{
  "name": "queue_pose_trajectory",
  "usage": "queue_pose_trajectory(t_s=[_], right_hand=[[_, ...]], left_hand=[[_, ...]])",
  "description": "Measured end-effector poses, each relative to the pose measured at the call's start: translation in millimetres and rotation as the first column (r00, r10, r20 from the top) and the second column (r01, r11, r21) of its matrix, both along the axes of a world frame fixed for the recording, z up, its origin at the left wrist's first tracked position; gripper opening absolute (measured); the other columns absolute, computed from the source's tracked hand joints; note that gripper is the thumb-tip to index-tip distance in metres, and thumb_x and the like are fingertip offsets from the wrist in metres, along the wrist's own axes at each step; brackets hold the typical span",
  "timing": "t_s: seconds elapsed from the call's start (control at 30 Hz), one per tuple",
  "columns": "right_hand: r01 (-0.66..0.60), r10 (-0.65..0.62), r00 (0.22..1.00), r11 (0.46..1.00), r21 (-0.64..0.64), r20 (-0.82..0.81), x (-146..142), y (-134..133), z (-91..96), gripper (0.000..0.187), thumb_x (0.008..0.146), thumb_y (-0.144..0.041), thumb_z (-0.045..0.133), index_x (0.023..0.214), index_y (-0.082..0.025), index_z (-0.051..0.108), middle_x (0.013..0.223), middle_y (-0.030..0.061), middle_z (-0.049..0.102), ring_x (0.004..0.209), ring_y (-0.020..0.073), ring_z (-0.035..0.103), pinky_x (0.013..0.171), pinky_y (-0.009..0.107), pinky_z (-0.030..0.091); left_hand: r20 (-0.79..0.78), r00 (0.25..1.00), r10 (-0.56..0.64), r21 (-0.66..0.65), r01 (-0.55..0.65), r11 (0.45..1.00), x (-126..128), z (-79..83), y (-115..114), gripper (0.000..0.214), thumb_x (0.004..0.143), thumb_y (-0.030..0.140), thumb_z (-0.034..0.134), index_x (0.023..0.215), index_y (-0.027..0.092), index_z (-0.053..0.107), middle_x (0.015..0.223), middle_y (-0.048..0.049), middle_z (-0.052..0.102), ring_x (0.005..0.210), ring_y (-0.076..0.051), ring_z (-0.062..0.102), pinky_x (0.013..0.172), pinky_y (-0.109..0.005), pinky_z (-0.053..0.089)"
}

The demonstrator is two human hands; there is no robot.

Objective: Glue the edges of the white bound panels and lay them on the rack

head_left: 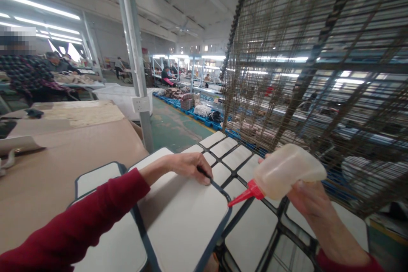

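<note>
My left hand (190, 166), in a red sleeve, rests on a white panel with a dark blue border (183, 216), its fingers pressed on the dark edge strip at the panel's far corner. My right hand (307, 197) grips a translucent squeeze bottle (288, 170). The bottle's red nozzle (244, 195) points left and down, its tip right at the panel's right edge. More white bordered panels (105, 178) lie to the left, overlapping.
A dark rack of white rectangular pieces (229, 155) lies under the panels. A tall wire mesh rack (318, 76) stands at the right. A brown cardboard-covered table (63, 153) spreads to the left, a steel post (134, 55) behind. Other people work at far tables.
</note>
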State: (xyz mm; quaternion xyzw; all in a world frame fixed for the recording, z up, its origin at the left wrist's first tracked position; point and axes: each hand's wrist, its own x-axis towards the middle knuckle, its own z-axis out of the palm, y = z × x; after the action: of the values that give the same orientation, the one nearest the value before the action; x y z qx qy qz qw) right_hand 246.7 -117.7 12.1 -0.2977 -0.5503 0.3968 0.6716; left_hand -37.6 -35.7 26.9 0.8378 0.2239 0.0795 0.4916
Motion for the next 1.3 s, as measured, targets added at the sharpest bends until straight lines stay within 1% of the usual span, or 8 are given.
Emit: queue_pose_trajectory(t_s=[0.1,0.2,0.47,0.57,0.73,0.93,1.13,1.3], right_hand=[[0.009,-0.007,0.998,0.999,0.043,-0.062,-4.1,-2.3,-0.8,0.054,0.060,-0.040,0.083,0.110,-0.034,0.065,0.088,0.0054,0.074,0.074,0.0303,0.071,0.081,0.053,0.057],[0.066,-0.063,0.994,0.997,0.040,-0.084,-4.4,-1.7,-4.7,0.052,0.062,-0.038,0.081,0.111,-0.032,0.065,0.088,0.0063,0.073,0.079,0.0301,0.070,0.081,0.051,0.058],[0.115,-0.110,0.989,0.992,0.047,-0.101,-0.4,3.1,-9.8,0.050,0.060,-0.036,0.083,0.106,-0.027,0.067,0.086,0.0054,0.073,0.082,0.0277,0.070,0.083,0.047,0.058],[0.118,-0.112,0.988,0.992,0.052,-0.102,-1.0,3.2,-10.5,0.044,0.060,-0.036,0.082,0.101,-0.026,0.069,0.085,0.0048,0.073,0.081,0.0263,0.070,0.084,0.045,0.057],[0.106,-0.103,0.991,0.994,0.038,-0.081,-1.3,5.0,-13.9,0.051,0.061,-0.037,0.081,0.109,-0.027,0.066,0.088,0.0056,0.073,0.085,0.0272,0.070,0.085,0.046,0.057],[0.115,-0.111,0.988,0.993,0.031,-0.108,-4.0,4.3,-16.9,0.051,0.061,-0.037,0.082,0.108,-0.027,0.066,0.082,0.0040,0.073,0.079,0.0265,0.070,0.083,0.045,0.058],[0.043,-0.042,0.994,0.999,0.001,-0.099,-5.2,-1.6,-20.8,0.051,0.067,-0.035,0.077,0.115,-0.028,0.062,0.092,0.0069,0.073,0.088,0.0289,0.069,0.093,0.051,0.052],[0.036,-0.036,0.993,0.999,0.002,-0.108,-6.5,-5.7,-24.4,0.057,0.065,-0.037,0.078,0.119,-0.029,0.060,0.096,0.0076,0.072,0.089,0.0296,0.069,0.093,0.053,0.051]], left_hand=[[0.021,0.999,0.046,0.053,-0.047,0.998,-4.9,-5.0,3.6,0.034,0.075,0.046,0.070,0.077,0.011,0.073,0.062,0.0010,0.057,0.061,-0.010,0.045,0.055,-0.019,0.035],[0.053,0.995,0.081,0.095,-0.086,0.992,-8.2,-9.9,5.4,0.035,0.078,0.046,0.067,0.076,0.011,0.070,0.062,0.0017,0.054,0.058,-0.009,0.041,0.052,-0.019,0.032],[0.016,0.992,0.122,0.100,-0.123,0.987,-12.6,-12.5,2.0,0.040,0.080,0.051,0.061,0.069,0.013,0.057,0.060,0.0035,0.045,0.058,-0.009,0.037,0.053,-0.020,0.031],[0.025,0.989,0.149,0.076,-0.150,0.986,-15.3,-14.7,2.9,0.041,0.080,0.053,0.061,0.068,0.014,0.055,0.058,0.0042,0.042,0.055,-0.008,0.035,0.049,-0.019,0.028],[0.052,0.989,0.136,0.031,-0.138,0.990,-20.1,-20.5,5.1,0.038,0.081,0.050,0.060,0.071,0.014,0.056,0.061,0.0030,0.043,0.056,-0.008,0.036,0.046,-0.018,0.029],[0.041,0.986,0.160,-0.051,-0.158,0.986,-20.7,-22.2,2.9,0.041,0.079,0.053,0.062,0.071,0.013,0.055,0.060,0.0037,0.042,0.055,-0.008,0.035,0.047,-0.018,0.029],[0.050,0.980,0.193,-0.095,-0.188,0.978,-22.0,-25.9,3.5,0.042,0.077,0.054,0.064,0.072,0.013,0.057,0.062,0.0026,0.047,0.056,-0.008,0.039,0.048,-0.018,0.032],[0.057,0.969,0.239,-0.184,-0.225,0.957,-22.7,-27.2,2.2,0.041,0.074,0.054,0.067,0.074,0.014,0.058,0.064,0.0017,0.051,0.055,-0.008,0.043,0.049,-0.018,0.037]])
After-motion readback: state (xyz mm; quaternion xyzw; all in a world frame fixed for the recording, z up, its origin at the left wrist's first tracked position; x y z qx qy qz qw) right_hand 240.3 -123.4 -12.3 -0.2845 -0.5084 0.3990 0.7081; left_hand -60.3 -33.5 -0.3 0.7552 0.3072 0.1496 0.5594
